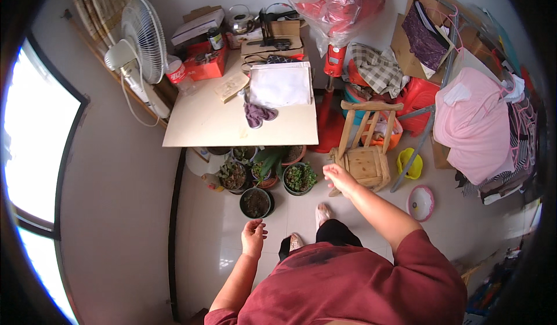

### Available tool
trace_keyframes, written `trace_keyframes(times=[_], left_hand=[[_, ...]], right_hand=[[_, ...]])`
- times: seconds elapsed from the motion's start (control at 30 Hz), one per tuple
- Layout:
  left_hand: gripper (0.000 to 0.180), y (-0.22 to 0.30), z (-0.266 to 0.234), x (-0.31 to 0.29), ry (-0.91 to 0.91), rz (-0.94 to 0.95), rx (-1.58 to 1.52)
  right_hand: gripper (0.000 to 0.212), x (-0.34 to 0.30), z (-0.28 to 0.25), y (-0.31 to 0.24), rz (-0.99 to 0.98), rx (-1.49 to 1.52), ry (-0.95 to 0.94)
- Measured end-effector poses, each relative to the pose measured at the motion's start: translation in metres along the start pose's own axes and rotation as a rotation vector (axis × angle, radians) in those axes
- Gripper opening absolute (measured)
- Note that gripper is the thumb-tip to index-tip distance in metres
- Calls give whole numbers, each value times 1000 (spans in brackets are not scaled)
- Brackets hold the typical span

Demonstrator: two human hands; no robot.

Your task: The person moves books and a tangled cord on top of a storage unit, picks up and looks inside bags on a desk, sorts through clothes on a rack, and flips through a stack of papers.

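My left hand [253, 239] hangs in the air just below a dark pot of bare soil [256, 203], its fingers loosely bent and apart, with nothing in them. Stretched forward, my right hand [340, 180] is over the floor beside a small wooden chair [365, 165]; its fingers are half curled and no object shows in them. Left of that hand stands a pot of leafy green plants [300, 178]. More potted plants [232, 174] sit close together, partly under the table [214, 122]. I cannot see contact between either hand and any of these things.
On the table lie a white sheet-topped tray [281, 85], a purple cloth [258, 115] and a red box [206, 62]. A fan [142, 40] stands at the left. To the right are a yellow basin [409, 163], a pink-rimmed bowl [420, 203] and a metal rack hung with pink cloth [473, 125].
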State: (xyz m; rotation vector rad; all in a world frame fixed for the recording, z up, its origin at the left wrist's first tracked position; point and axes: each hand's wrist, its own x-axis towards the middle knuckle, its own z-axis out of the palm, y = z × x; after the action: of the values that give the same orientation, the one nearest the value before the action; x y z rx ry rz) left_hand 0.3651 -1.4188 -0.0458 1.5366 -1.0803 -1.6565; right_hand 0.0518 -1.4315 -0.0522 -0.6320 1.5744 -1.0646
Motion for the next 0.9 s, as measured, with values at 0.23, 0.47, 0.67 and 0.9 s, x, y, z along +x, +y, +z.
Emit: trace_keyframes(times=[0.23, 0.47, 0.67, 0.9], left_hand=[[16, 6, 18, 42, 47, -155, -85], [16, 22, 38, 79, 305, -317, -171], [14, 34, 82, 103, 336, -406, -252], [15, 36, 76, 137, 344, -516, -243]], right_hand=[[48, 146, -39, -67, 45, 44, 156], [68, 298, -53, -125, 79, 118, 186], [96, 427, -66, -114, 93, -33, 307], [102, 477, -65, -115, 155, -2, 310]])
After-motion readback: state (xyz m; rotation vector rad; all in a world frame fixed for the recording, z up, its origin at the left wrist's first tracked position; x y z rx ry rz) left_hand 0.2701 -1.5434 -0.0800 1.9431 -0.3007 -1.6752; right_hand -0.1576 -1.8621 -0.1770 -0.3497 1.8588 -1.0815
